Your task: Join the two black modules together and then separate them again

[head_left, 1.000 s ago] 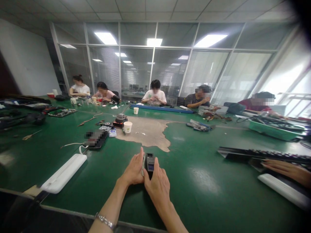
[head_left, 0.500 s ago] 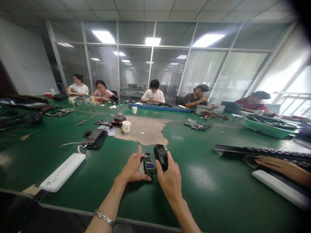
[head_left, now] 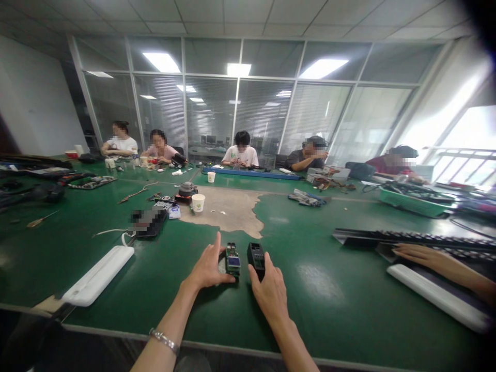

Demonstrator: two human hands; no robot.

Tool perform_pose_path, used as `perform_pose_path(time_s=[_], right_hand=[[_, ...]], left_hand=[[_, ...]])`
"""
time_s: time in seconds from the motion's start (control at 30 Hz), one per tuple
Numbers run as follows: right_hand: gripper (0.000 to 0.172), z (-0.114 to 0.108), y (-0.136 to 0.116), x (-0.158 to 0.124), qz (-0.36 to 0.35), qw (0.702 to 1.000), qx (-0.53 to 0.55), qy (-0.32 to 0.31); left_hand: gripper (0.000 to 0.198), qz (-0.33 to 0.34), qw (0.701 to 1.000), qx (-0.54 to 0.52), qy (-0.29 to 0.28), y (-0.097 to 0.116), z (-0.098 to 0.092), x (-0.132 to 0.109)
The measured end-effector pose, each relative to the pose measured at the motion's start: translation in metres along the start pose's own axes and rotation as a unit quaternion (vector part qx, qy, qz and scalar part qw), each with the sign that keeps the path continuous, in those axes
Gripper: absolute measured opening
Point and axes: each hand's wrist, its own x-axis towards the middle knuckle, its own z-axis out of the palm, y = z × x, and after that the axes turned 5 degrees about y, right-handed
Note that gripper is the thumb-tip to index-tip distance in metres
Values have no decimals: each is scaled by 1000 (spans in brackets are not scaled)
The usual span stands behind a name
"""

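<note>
Daylight blazes through the window (head_left: 475, 126) on my right, and white light panels (head_left: 161, 62) gleam in the glass partition (head_left: 211, 116), whose uprights splay toward the sides. Pale glare smudges the green tabletop (head_left: 127, 310). The near left corner sinks into shadow, blackness swallows the upper right, and the far side looks soft.

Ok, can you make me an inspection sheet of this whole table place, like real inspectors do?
Surface: green tabletop with a tan patch.
Main things: circuit board with a small screen; black casing, apart from it.
Clutter: paper cups, green basket, white bar at left.
Hands: left hand beside circuit board; right hand holding black casing.
Cables: white cord by white bar.
Surroundings: people across the table; glass partition behind.
</note>
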Motion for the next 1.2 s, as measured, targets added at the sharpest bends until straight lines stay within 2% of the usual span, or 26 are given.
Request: perform_pose_path(time_s=[0.17, 0.37, 0.6, 0.8, 1.0, 1.2], right_hand=[[66, -2, -1, -4, -20, 999, -40, -6], [77, -6, -8, -6, -3, 999, -46, 15], [75, -8, -7, -6, 2, 999, -47, 1], [63, -8, -7, -2, 4, 1000, 3, -1], [65, -23, -35, 13, 31, 996, 77, 23], [65, -25, -70, 22, 7, 995, 104, 7]], left_hand=[[146, 6, 1000, 0, 5, 0, 1, -1], [147, 4, 1000, -1, 6, 2, 0, -2], [140, 10, 1000, -14, 11, 1, 0, -3], [139, 14, 1000, -19, 8, 1, -1, -2], [144, 20, 999, -26, 4, -3, 0, -1], [140, 23, 999, -37, 14, -5, 2, -1]])
